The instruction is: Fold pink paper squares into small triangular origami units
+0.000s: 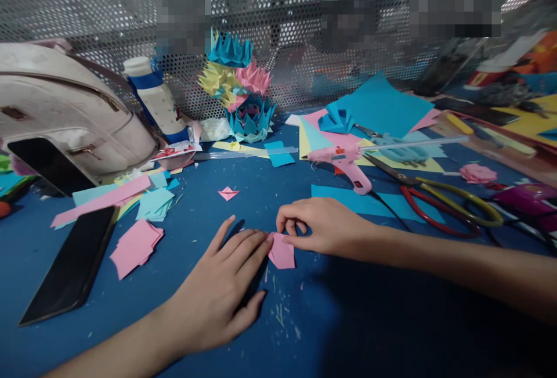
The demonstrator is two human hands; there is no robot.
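A small pink paper square [282,254] lies on the blue table between my hands, its upper part partly covered by fingers. My right hand [326,224] has its thumb and index finger pinched at the top edge of the paper, the other fingers curled. My left hand [230,285] rests flat with fingers stretched out, the fingertips touching the paper's left edge. Just beyond sits a small folded pink paper piece [228,193]. To the left is a stack of pink paper squares [137,247], with light-blue paper squares [155,204] behind it.
A dark phone [72,267] lies at left. Behind are a bag [65,105], a bottle [154,99] and folded paper flowers [250,117] against a perforated metal panel [296,35]. At right lie a pink glue gun [343,163], scissors [435,201] and blue sheets [383,105].
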